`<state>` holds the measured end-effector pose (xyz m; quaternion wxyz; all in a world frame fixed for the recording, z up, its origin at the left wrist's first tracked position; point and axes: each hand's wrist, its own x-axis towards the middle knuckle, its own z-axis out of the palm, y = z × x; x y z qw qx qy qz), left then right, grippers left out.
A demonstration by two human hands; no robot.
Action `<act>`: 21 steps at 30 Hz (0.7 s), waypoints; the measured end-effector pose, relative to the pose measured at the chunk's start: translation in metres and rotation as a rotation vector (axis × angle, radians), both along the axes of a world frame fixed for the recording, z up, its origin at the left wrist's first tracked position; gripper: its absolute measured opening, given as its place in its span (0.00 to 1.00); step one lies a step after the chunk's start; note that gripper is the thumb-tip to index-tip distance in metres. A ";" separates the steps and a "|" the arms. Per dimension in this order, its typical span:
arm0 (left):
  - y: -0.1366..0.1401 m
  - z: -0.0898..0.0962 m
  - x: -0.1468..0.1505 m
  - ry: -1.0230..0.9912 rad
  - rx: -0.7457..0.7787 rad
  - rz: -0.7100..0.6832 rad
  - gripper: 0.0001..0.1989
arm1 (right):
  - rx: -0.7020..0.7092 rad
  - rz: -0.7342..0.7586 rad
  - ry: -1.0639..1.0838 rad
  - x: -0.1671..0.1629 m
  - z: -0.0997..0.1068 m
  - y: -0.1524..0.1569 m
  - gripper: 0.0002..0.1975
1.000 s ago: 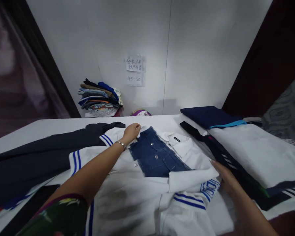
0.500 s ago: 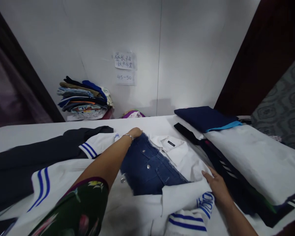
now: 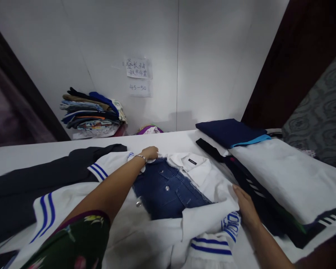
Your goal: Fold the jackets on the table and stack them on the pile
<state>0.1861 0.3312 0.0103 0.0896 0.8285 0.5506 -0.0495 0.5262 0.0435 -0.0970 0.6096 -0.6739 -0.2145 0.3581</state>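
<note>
One white garment (image 3: pixel 156 233) lies spread on the white table (image 3: pixel 168 140), its collar (image 3: pixel 197 172) lying toward the wall (image 3: pixel 218 56); a dark garment (image 3: pixel 70 162) lies to its left, and a folded white cloth (image 3: pixel 291 172) tops a pile to its right. The two hands are well apart, one at each side of the upper part; the left hand (image 3: pixel 150 153) seems closed on the cloth by the far corner of the denim panel (image 3: pixel 162 198); the right hand (image 3: pixel 245 203) touches the right edge, though whether it pinches or merely presses there I cannot tell.

The step in hand looks to me like steadying and straightening the cloth by its edges; an even, light pull from both sides should serve better than a hard tug from one, since the white fabric looks soft and creases easily while the denim looks stiffer; the bunched fabric around the blue lettering (image 3: pixel 232 226) wants easing flat, and the collar is best left square and untwisted.

From here the left forearm (image 3: pixel 112 190) and the flowered sleeve (image 3: pixel 72 243) cover much of the garment's left side; its near edge runs out of sight at the bottom, as does the right forearm (image 3: pixel 266 239); part of the lettering is lost in the creases; I cannot tell whether the denim is sewn in or is a separate layer, nor which part the striped band (image 3: pixel 47 209) on the left belongs to.
</note>
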 end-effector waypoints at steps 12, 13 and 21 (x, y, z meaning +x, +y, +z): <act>-0.063 0.085 -0.029 -0.161 0.001 -0.095 0.24 | 0.109 0.179 0.174 -0.007 0.015 -0.002 0.24; -0.071 0.088 -0.031 -0.204 -0.009 -0.113 0.27 | 0.096 0.202 0.183 -0.006 0.019 -0.002 0.22; -0.120 0.091 -0.057 -0.154 0.049 -0.072 0.26 | -0.144 0.352 0.016 0.000 0.057 0.010 0.08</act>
